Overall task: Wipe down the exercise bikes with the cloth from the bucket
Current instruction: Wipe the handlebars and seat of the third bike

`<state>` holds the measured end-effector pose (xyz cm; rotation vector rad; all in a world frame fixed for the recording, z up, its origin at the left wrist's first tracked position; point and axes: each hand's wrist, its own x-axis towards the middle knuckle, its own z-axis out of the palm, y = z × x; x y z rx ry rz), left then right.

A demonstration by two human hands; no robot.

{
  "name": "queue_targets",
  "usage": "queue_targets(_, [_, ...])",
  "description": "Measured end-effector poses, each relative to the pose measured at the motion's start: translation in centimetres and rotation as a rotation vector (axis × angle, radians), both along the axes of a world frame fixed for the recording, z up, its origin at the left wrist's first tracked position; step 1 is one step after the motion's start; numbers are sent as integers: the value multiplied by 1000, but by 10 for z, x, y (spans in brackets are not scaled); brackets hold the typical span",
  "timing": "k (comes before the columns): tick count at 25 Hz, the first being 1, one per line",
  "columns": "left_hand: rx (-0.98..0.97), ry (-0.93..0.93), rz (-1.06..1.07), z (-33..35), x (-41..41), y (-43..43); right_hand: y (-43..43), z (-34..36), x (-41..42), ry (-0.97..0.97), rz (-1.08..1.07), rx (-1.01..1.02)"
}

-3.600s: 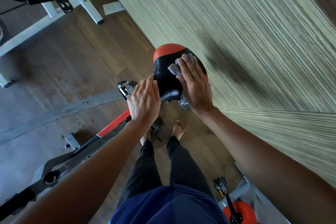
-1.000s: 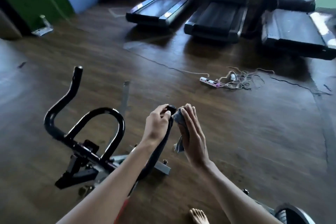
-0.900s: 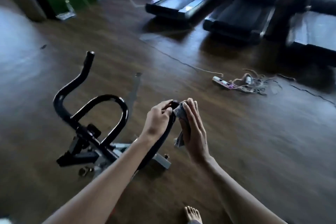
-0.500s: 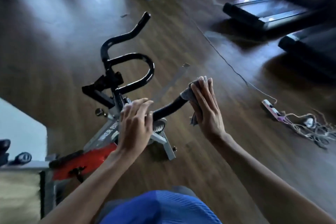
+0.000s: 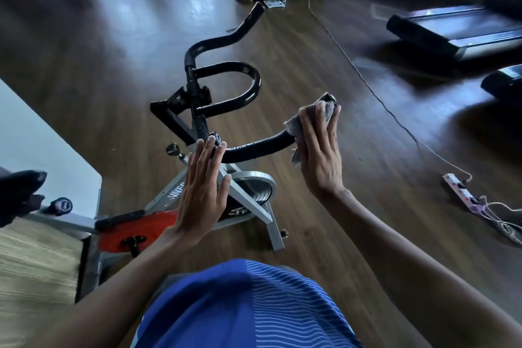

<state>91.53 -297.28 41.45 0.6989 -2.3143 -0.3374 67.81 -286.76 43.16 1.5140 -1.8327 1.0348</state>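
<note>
Right hand (image 5: 319,161) wraps cloth (image 5: 310,118) around handlebar (image 5: 254,147) (seemingly loosely).

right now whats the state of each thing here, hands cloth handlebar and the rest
right hand: wrapped around the cloth on the near handlebar end
left hand: open, fingers spread, holding nothing
cloth: bunched around the bar under the right hand
handlebar: near grip partly covered by the cloth, far grip bare
power strip: lying on the floor, cables attached

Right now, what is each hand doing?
Left hand: open, flat, holding nothing.
Right hand: closed on the cloth, wrapped round the handlebar end.
</note>
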Motion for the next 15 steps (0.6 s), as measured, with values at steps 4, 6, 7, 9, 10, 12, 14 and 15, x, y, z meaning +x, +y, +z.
queue_targets(4, [-34,7,-22,-3,1,-5,-4,-12,18,-54,-2,-29])
queue_targets(6, [-54,-1,-28,-4,3,-9,-7,-16,26,-65,0,-30])
queue_targets(7, [-65,-4,-35,-4,4,-10,-7,-17,30,-65,1,-29])
queue_targets(9, [-85,3,-54,-6,6,-14,-9,-20,37,-73,-6,-27])
queue_targets(10, [-93,12,-65,-7,7,-16,-9,-22,42,-81,-9,-23])
queue_targets(12, [-102,33,-80,-8,10,-21,-11,-26,52,-92,-13,-19])
queue_targets(14, [-103,44,-95,-9,13,-26,-13,-30,61,-113,-25,-15])
queue_targets(15, [-105,46,-110,-9,14,-29,-14,-31,66,-130,-35,-10])
